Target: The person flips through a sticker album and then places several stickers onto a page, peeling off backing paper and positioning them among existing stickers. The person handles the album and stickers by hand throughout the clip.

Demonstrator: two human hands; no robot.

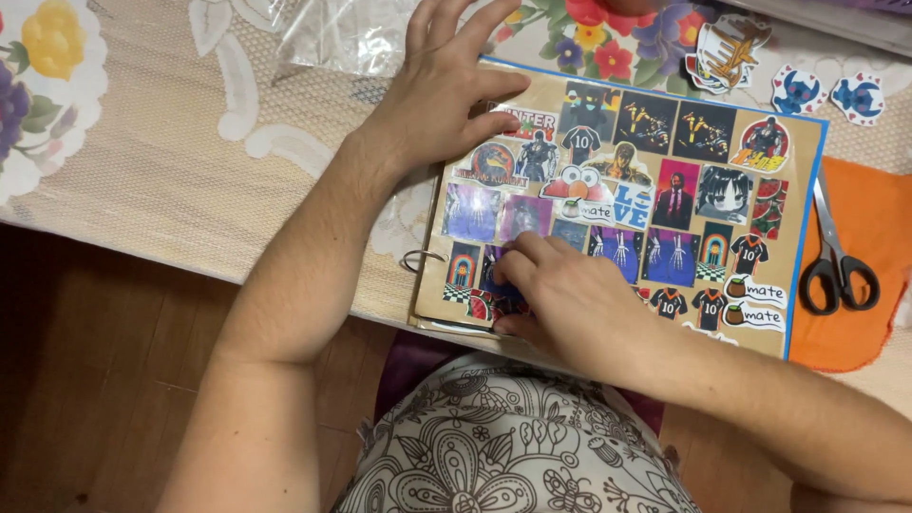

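Left hand (446, 90) lies flat, palm down, fingers spread, on the upper left corner of a ring-bound cardboard sheet (807, 152) covered in stickers. It grasps nothing; it presses, which looks meant to keep the sheet from sliding on the tablecloth (171, 180). A metal binder ring (421, 258) shows at the sheet's edge, below this hand's wrist.

Right hand (570, 299) rests on the lower left part of the sheet, fingers bent, fingertips (513, 255) down on a small dark sticker (494, 285) beside a rainbow-arch sticker (463, 269). The hand is neither open nor closed on anything: the tips press or rub the sticker against the card, and whether an edge is pinched cannot be told, since the fingers hide it.

To the right of the right hand, beyond the sheet's blue border, scissors (836, 261) lie closed on an orange cloth (869, 218), within reach yet untouched. Beyond the left hand's fingertips lies a clear plastic bag (342, 33). Loose cut-out stickers (798, 90) sit past the sheet's far right corner, well apart from both hands.
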